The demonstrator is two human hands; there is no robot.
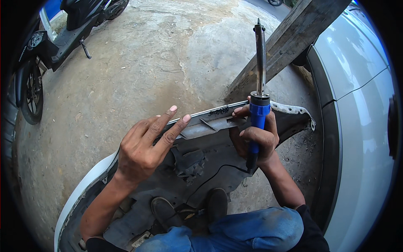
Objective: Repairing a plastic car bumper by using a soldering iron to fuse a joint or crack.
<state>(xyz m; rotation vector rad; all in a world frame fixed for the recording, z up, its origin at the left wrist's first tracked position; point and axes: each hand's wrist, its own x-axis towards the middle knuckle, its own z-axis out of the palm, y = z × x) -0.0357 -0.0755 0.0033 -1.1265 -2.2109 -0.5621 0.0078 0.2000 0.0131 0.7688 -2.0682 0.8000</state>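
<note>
A car body piece, seemingly a bumper [84, 189], with white outer rim and dark inner side, lies across my lap area and feet. Its top edge carries a grey ribbed strip [197, 129], a dark rough patch [219, 111] and a holed flange [294, 108]. My left hand [147, 145] rests at that edge, fingers apart and raised, holding nothing. My right hand [260, 138] grips a soldering iron [260, 59] by its blue handle, tip pointing up, while some fingers touch the edge behind it. A black cord [212, 178] runs down from the handle.
My shoes [216, 201] stand on the dark material below. A parked black scooter [61, 50] is at upper left on the concrete floor [138, 63]. A leaning wooden post [289, 42] stands behind the iron. A white car [361, 126] fills the right side, close by.
</note>
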